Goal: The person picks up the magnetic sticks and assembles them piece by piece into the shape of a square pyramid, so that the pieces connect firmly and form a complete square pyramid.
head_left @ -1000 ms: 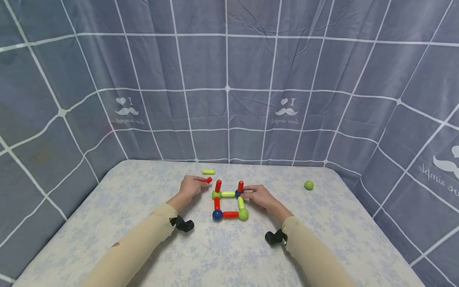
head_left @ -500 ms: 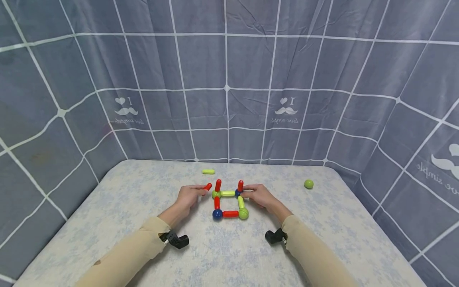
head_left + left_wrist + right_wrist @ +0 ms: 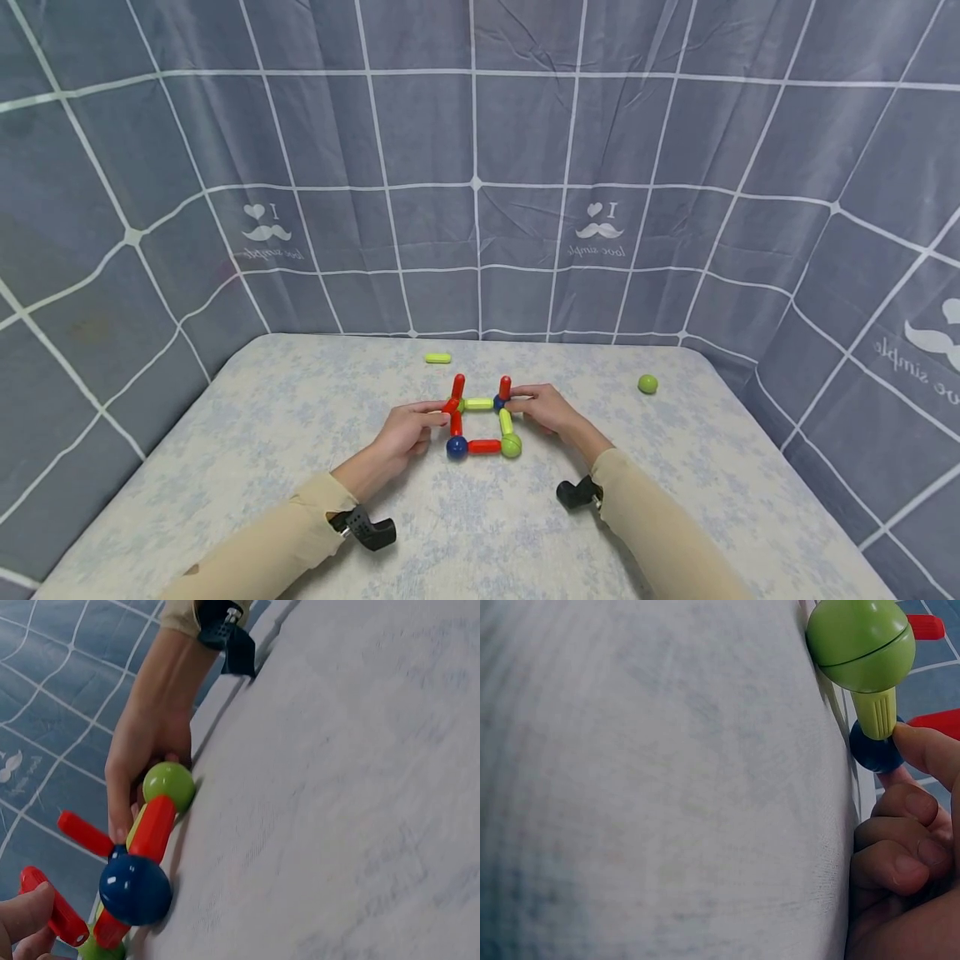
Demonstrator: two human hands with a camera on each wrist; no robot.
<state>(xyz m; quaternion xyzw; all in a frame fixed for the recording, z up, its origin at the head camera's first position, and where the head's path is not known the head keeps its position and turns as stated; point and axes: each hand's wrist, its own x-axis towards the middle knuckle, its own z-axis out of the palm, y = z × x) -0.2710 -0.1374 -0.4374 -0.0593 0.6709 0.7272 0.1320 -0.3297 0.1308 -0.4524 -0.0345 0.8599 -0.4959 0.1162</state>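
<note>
A square frame of magnetic rods and balls lies on the table, with a blue ball (image 3: 457, 447) and a green ball (image 3: 511, 445) at its near corners. Red rods (image 3: 458, 385) stand up from both far corners. My left hand (image 3: 405, 433) pinches a loose red rod (image 3: 54, 909) close against the far-left green ball (image 3: 101, 946), partly hiding it; whether they touch I cannot tell. At the far-right corner, my right hand (image 3: 551, 410) pinches the smaller-looking blue ball (image 3: 877, 752) between thumb and finger, its other fingers curled.
Beyond the frame, a loose yellow-green rod (image 3: 438, 358) lies near the table's back edge. A loose green ball (image 3: 647, 384) sits at the right. Grey gridded curtains (image 3: 525, 225) surround the patterned table (image 3: 465, 533). Each wrist wears a black camera (image 3: 371, 530).
My left hand has come nearer and then right, carrying the red rod from beside the frame to its far-left corner. The right hand keeps its place on the blue ball.
</note>
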